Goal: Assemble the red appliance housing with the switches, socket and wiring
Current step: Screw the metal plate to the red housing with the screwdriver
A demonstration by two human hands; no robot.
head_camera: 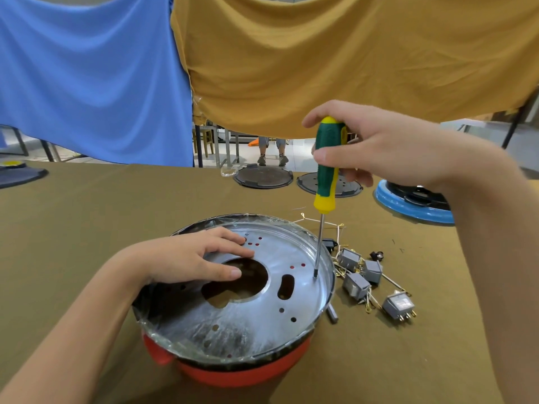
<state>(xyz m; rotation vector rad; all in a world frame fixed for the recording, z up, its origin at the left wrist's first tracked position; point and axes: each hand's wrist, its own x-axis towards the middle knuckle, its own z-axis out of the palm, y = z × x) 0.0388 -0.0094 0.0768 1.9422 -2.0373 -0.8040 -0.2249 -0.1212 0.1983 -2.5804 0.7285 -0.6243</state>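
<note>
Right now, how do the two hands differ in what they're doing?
The right hand grips the green-and-yellow screwdriver upright, raised above the table; the left hand lies flat with fingers spread on the metal plate. The right holds a tool, the left holds nothing. Both work on the same plate, which sits in the red housing.

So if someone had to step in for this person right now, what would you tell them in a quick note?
Right hand grips the screwdriver upright, tip on the metal plate near its right rim. Left hand rests flat on the plate, steadying it. The plate sits on the red housing. Grey switches and wiring lie loose on the table to the right, not yet fitted.
</note>
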